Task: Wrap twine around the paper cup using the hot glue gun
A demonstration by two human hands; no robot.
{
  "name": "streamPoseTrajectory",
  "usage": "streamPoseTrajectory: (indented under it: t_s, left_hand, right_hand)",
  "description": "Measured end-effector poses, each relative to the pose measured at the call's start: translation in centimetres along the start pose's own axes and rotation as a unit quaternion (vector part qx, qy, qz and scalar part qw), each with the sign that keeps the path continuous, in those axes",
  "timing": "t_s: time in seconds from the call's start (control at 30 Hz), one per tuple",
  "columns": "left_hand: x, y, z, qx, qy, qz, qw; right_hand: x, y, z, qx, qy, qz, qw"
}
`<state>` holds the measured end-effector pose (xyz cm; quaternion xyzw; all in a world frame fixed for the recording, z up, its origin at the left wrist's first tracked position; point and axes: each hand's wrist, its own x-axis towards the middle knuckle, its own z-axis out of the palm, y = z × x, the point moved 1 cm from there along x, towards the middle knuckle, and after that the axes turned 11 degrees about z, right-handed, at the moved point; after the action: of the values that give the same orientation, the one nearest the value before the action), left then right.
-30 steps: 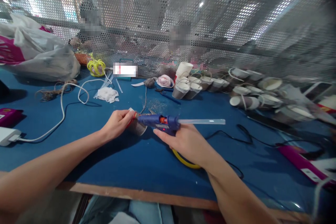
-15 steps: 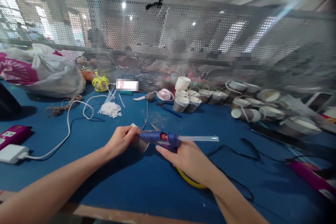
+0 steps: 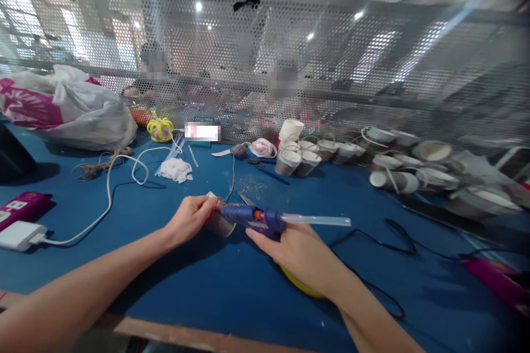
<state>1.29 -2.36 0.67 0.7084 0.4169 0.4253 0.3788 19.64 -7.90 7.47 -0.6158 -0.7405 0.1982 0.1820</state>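
My right hand (image 3: 298,251) is closed round the grip of a blue hot glue gun (image 3: 252,218). A clear glue stick (image 3: 317,220) juts out of its back end toward the right. The gun's nozzle points left and meets a small grey-brown cup (image 3: 223,225) near its rim. My left hand (image 3: 191,219) holds that cup, which lies tilted, its far side hidden by fingers and gun. Grey yarn (image 3: 233,176) runs from a small ball down to the cup. Behind the gun, the tip of a scissors blade (image 3: 245,197) shows. A yellow ring (image 3: 302,285) sits partly under my right wrist.
Several small wrapped cups with handles (image 3: 290,160) stand at the back right. White scraps (image 3: 176,170), a pink ribbon roll (image 3: 263,148) and a plastic bag (image 3: 91,116) lie farther back. Cables and magenta power strips (image 3: 25,209) flank both sides. A perforated metal screen (image 3: 232,66) closes the back.
The camera view has shifted slightly, so the background sits a little differently. Both hands, the cup and the glue gun keep nearly the same position; the glue stick's end tilts slightly lower.
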Motion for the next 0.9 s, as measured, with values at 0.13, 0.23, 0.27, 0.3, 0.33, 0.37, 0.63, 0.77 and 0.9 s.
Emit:
streamPoseTrajectory:
  t_s: [0.13,0.23,0.27,0.3,0.33,0.37,0.63,0.77,0.9]
  left_hand:
    - [-0.02,0.18,0.01,-0.006,0.006,-0.002,1.0]
    - [0.0,0.06,0.02,0.0,0.009,0.0,1.0]
    - [0.01,0.01,0.03,0.003,0.008,0.001,1.0]
    - [0.03,-0.02,0.04,0.006,0.005,0.002,1.0]
    - [0.03,-0.04,0.04,0.009,0.004,0.002,1.0]
    - [0.04,-0.04,0.04,0.011,0.003,0.003,1.0]
    - [0.03,0.09,-0.01,0.018,0.004,0.003,1.0]
    - [0.03,-0.1,0.01,0.019,0.003,0.007,1.0]
    - [0.02,-0.33,-0.08,0.016,0.001,0.014,1.0]
  right_hand:
    - [-0.02,-0.12,-0.05,0.004,-0.013,0.0,1.0]
    - [0.07,-0.1,-0.07,0.013,-0.004,0.006,1.0]
    - [0.1,-0.08,-0.06,0.015,-0.003,0.008,1.0]
    - [0.11,-0.06,-0.04,0.017,-0.004,0.009,1.0]
    - [0.11,-0.04,-0.02,0.019,-0.006,0.009,1.0]
    - [0.1,-0.03,0.0,0.02,-0.009,0.009,1.0]
    - [0.12,0.11,-0.04,0.021,-0.019,0.024,0.999]
    - [0.19,0.23,-0.03,0.037,-0.031,0.026,0.998]
    - [0.24,0.27,0.03,0.071,-0.042,0.053,0.995]
